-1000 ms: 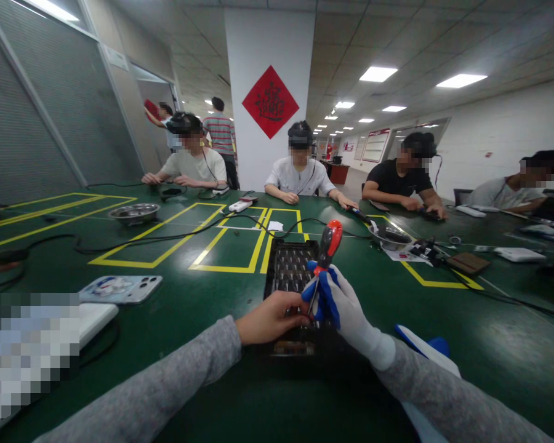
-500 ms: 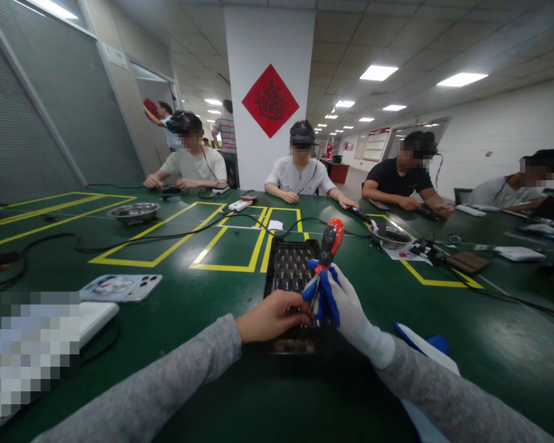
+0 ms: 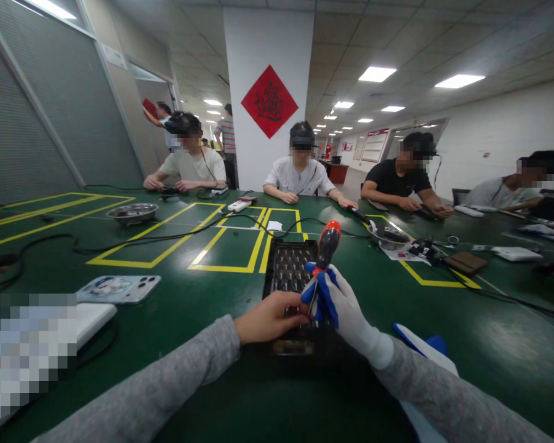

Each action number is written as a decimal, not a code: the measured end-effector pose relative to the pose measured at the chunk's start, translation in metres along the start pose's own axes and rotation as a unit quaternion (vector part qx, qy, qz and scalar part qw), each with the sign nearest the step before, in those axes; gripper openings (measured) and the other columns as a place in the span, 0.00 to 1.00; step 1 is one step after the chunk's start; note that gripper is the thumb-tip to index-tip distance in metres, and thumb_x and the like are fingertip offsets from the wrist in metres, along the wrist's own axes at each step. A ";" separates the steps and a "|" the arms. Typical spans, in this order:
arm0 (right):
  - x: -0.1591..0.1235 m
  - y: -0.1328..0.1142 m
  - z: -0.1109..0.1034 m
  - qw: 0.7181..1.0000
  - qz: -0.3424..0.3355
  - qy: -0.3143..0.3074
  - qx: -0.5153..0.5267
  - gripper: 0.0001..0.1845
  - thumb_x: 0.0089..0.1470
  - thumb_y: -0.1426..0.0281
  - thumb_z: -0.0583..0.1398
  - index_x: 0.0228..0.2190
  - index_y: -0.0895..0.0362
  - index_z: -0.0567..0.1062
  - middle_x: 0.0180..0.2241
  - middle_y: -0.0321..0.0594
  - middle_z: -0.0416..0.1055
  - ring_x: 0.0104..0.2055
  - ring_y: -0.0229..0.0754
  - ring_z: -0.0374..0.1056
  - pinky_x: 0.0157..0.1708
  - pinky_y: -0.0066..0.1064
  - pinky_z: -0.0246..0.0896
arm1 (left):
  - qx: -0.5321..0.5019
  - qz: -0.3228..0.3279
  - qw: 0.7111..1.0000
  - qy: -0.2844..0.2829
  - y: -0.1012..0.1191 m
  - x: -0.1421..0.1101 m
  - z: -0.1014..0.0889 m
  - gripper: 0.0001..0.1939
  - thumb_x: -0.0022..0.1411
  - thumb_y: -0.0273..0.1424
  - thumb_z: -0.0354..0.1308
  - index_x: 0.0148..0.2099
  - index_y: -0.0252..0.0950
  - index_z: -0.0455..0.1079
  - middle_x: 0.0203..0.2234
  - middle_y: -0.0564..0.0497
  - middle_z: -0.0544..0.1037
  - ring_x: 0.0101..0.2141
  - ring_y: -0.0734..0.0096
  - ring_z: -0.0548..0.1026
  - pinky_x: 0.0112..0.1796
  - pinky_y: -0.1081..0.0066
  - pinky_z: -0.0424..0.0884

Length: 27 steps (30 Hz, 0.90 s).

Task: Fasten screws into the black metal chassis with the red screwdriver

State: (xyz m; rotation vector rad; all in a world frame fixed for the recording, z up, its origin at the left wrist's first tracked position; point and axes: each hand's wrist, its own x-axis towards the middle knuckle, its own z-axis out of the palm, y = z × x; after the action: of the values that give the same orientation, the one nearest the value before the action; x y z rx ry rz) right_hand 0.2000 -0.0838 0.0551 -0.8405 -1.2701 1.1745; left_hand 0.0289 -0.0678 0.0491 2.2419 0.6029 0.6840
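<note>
Screwdriver (image 3: 329, 243) holding steady over the black case (image 3: 268, 277)

Your gloved right hand (image 3: 346, 301) is grasping the red-and-black screwdriver low down, where the handle is meeting the shaft; the handle is leaning toward one o'clock and the shaft is running down toward seven. Your bare left hand (image 3: 265, 317) is reaching in from eight o'clock, its thumb and fingers closing in beside the shaft's lower end; whether they are pinching anything, I cannot tell, and the tip is hiding behind them. Both hands are hovering over the near part of the black case, which is lying at your twelve o'clock on the green table (image 3: 180, 320).

Hardly anything is changing: you are keeping the pose of a second ago, which is suggesting careful steadying rather than a fresh step. From the case, a phone (image 3: 120, 288) is lying at nine o'clock, and what is looking like a loose glove (image 3: 420, 344) at four.
</note>
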 end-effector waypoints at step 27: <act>0.001 0.003 -0.003 1.000 -0.001 0.011 0.000 0.20 0.53 0.56 0.56 0.40 0.58 0.69 0.25 0.36 0.70 0.22 0.34 0.63 0.22 0.26 0.61 | 0.017 -0.015 1.000 0.009 -0.002 0.000 0.000 0.07 0.62 0.30 0.51 0.35 0.31 0.68 0.31 0.51 0.74 0.33 0.73 0.70 0.39 0.73 0.65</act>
State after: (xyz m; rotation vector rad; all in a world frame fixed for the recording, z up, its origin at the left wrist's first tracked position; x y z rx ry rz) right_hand 0.2022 -0.0817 0.0525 -0.8494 -1.2543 1.1603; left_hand 0.0285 -0.0673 0.0476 2.2562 0.6595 0.6836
